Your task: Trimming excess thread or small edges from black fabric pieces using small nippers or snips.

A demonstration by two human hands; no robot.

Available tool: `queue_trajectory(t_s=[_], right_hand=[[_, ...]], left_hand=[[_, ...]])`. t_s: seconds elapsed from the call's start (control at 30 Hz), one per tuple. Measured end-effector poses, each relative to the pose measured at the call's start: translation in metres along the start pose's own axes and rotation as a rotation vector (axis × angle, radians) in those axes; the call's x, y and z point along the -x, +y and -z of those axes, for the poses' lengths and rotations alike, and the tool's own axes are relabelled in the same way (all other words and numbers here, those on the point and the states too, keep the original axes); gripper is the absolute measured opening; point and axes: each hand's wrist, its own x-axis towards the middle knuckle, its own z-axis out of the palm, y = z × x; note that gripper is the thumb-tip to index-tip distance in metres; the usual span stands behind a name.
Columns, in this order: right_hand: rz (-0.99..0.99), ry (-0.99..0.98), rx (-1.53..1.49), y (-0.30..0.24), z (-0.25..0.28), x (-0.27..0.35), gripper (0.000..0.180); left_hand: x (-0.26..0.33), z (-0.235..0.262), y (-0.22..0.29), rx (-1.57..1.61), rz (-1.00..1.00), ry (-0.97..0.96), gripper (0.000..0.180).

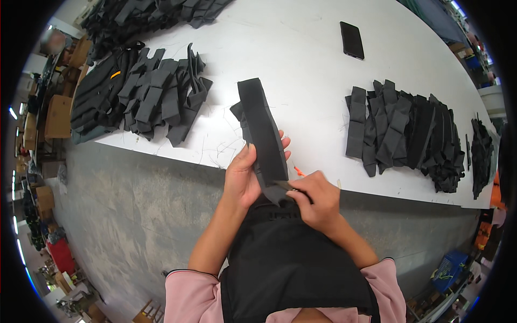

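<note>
A dark grey fabric strip (262,121), folded and layered, stands out over the table's front edge. My left hand (243,177) is closed around it, thumb on the near side and fingertips showing past its right edge. At the strip's lower end, my right hand (318,202) pinches a small thin blade-like tool (283,184), its point against the fabric; most of the tool is hidden by the fingers. A small orange piece (299,171) shows just above the right hand, and I cannot tell whether it belongs to the tool.
Grey strips (156,91) lie heaped at the left beside a black bundle (102,99), with another heap (151,13) behind. More strips (404,124) are piled on the right. A black phone (352,40) rests toward the back of the white table (291,48); loose threads lie near its front edge.
</note>
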Motion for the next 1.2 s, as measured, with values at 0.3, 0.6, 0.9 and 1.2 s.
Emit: queue_trajectory(t_s=[0.3,0.6,0.9,1.2], right_hand=[[-0.197,-0.033,-0.147,0.009,-0.006,-0.019,0.019],[0.066,0.006,0.118,0.010,-0.007,-0.013,0.020],[-0.109,0.135,0.083,0.015,0.016,-0.001,0.022],[-0.050,0.046,0.172,0.018,0.015,0.003,0.024]], left_hand=[[0.008,0.002,-0.006,-0.163,0.028,-0.029,0.045],[0.011,0.009,-0.006,-0.052,0.083,0.007,0.044],[0.010,0.011,-0.005,-0.295,0.035,0.217,0.044],[0.010,0.011,-0.006,-0.290,0.062,0.219,0.043]])
